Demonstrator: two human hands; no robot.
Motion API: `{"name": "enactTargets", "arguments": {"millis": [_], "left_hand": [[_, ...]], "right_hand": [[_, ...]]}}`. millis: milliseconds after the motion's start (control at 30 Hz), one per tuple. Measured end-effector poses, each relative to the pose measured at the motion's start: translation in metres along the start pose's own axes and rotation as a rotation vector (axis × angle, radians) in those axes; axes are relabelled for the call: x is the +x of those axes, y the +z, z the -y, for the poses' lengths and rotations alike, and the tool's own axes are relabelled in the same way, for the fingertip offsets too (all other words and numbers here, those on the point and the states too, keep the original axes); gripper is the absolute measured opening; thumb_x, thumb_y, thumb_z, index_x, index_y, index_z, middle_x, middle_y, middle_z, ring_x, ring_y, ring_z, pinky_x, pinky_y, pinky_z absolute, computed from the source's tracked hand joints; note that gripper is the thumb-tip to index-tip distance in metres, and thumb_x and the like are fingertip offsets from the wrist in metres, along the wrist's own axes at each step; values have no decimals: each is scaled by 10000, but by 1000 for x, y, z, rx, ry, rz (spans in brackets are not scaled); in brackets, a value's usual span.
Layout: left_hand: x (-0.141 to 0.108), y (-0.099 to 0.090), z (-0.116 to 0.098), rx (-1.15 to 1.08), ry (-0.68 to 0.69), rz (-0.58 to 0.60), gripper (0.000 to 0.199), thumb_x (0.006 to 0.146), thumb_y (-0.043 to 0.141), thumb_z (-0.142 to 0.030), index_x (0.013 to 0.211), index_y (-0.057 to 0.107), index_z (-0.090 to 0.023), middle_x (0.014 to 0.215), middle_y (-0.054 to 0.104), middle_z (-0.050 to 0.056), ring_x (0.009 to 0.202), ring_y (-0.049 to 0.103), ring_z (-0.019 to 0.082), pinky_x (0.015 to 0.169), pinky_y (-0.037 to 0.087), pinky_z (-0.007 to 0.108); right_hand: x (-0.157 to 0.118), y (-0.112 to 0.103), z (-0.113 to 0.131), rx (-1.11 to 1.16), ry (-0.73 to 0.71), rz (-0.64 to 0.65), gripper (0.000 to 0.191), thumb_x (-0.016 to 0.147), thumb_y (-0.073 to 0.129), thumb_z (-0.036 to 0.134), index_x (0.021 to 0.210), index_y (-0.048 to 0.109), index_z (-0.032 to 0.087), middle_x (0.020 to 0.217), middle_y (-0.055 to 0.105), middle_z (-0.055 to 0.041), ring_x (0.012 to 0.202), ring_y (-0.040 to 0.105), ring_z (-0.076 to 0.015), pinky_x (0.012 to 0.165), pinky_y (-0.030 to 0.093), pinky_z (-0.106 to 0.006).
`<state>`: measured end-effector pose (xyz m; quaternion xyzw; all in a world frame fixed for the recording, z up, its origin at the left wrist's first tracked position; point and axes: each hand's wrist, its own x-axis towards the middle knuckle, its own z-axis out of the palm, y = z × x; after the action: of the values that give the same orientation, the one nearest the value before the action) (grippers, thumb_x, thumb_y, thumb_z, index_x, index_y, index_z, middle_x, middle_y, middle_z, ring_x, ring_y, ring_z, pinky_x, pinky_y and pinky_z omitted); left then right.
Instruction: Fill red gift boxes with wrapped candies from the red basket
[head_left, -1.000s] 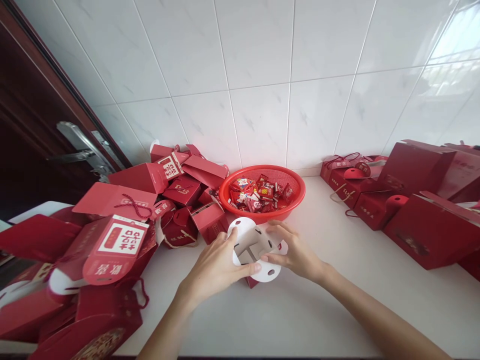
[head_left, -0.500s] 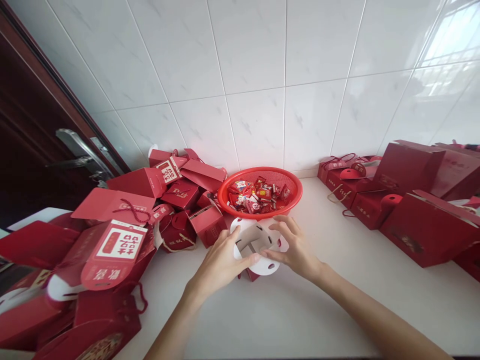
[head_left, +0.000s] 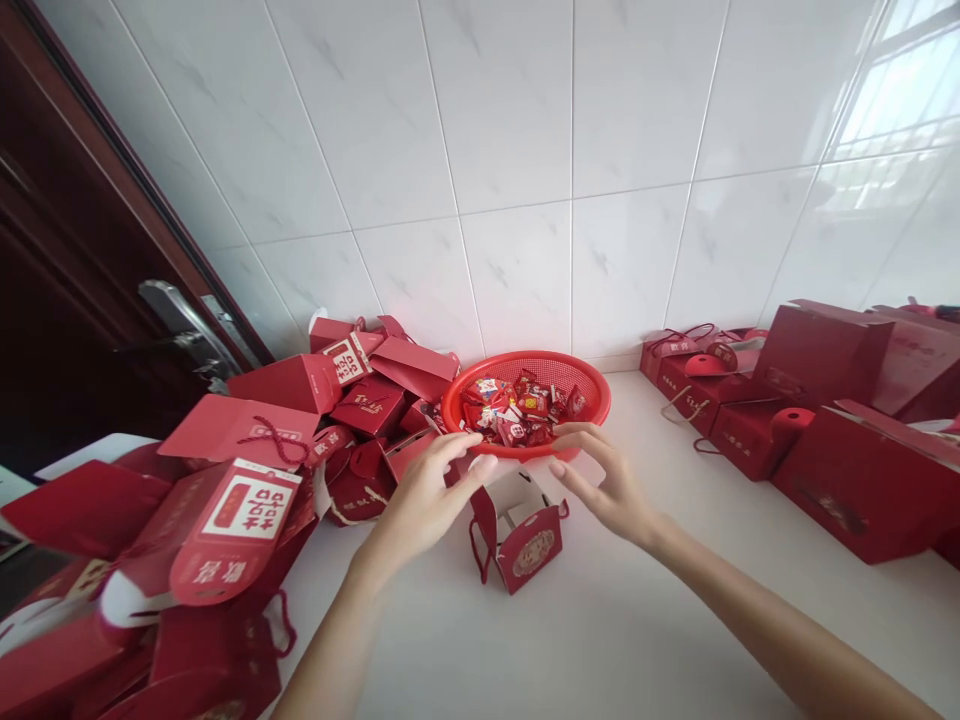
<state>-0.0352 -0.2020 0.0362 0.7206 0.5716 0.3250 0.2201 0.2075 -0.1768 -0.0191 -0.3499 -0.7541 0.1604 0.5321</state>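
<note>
White tiled wall (head_left: 517, 120) rises behind a pale counter (head_left: 450, 650), with a dark door (head_left: 67, 250) to my left. In the middle, right in front of me, a small red box (head_left: 534, 550) stands on the counter, its top open, pale inner walls showing, a round gold pattern on its front panel and a red cord (head_left: 478, 560) hanging at its left. My left hand (head_left: 424, 500) and right hand (head_left: 616, 490) are raised on either side of its mouth, fingers spread and curved, thumbs apart from fingertips, pinching nothing; I cannot tell whether a fingertip brushes the card. Just beyond, a red basket (head_left: 602, 405) holds wrapped sweets (head_left: 529, 405). Red boxes are heaped at left (head_left: 232, 530) and grouped at right (head_left: 862, 480).

To work this box well, I would steady it low by its side walls, since the thin card could crease or tip if pushed from the top. The slots deserve gentle fingers, and the cord should stay outside the opening.
</note>
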Motion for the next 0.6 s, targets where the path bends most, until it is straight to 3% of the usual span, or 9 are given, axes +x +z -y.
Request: {"name": "enactTargets", "arguments": {"millis": [133,200,267,367,467,600], "left_hand": [[54,-1,-1,-74,82,35,472,898,538,-489,1218,675,-172,1261,700,104,1162,652,261,1007,510,354],[86,6,3,51,70,112,415,898,533,-412,1197,688,-169,1248,712,102,1151,661,263,1009,500,349],[114,16,9,299,-40,283,416,869,565,-388,1210,678,-180,1263,705,106,1183,646,275,1029,475,352],[143,33,17,425,-99,438,560,628,787,-360,1152,702,-179,1201,730,147,1134,663,365,970,504,412],[157,50,22,503,-134,557,792,422,854,-259,1193,682,-209,1182,732,176,1073,676,428,848,548,464],[169,70,26,547,-128,606,974,312,857,-188,1261,642,-228,1124,738,218,910,709,456,646,564,472]], "right_hand": [[49,-1,-14,36,108,69,172,904,582,349,930,659,198,959,721,-78,858,678,-211,779,542,-346],[72,4,-28,-20,230,128,145,878,583,314,898,660,193,917,724,-60,808,677,-199,754,531,-327],[90,12,-42,-128,360,144,106,850,580,251,875,665,193,899,726,-50,820,675,-201,765,517,-320],[104,21,-61,-201,431,137,102,811,586,191,859,676,183,894,730,-57,833,674,-212,750,503,-311],[106,28,-73,-225,443,165,100,793,625,216,874,675,184,865,726,-47,809,672,-207,699,489,-287],[104,34,-80,-278,441,217,125,758,679,234,865,645,178,830,713,-53,776,668,-219,634,449,-274]]}}
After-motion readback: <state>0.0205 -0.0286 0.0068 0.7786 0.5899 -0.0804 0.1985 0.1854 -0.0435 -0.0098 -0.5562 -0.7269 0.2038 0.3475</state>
